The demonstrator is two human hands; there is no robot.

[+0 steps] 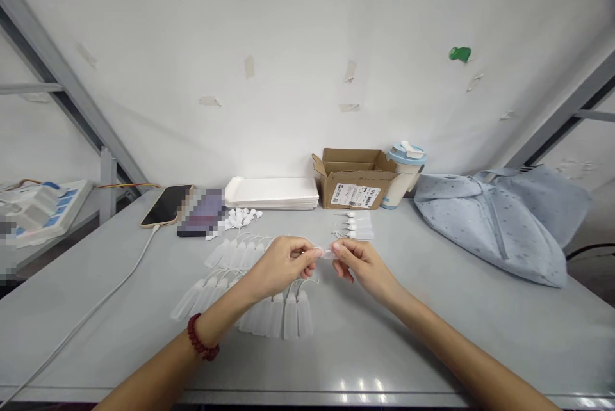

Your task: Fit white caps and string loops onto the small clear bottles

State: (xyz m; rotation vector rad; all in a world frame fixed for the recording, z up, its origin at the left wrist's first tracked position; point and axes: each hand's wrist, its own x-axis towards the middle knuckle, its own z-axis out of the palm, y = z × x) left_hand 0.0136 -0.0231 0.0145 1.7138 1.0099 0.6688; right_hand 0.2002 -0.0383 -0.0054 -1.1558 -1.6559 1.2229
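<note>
My left hand (pixel 283 264) and my right hand (pixel 362 264) meet above the grey table (pixel 432 308), both pinched on a small clear plastic bottle (pixel 327 252) held between their fingertips. A red bead bracelet (pixel 199 339) sits on my left wrist. Below and left of my hands lie rows of several clear squeeze bottles (pixel 269 315), some hidden under my left arm. A small pile of white caps (pixel 240 217) lies further back. A few capped bottles (pixel 358 224) rest just beyond my right hand.
At the back stand a stack of white trays (pixel 271 193), an open cardboard box (pixel 353 179) and a lidded cup (pixel 403 174). A phone (pixel 166 206) with a white cable lies back left. A blue-grey garment (pixel 500 225) covers the right side.
</note>
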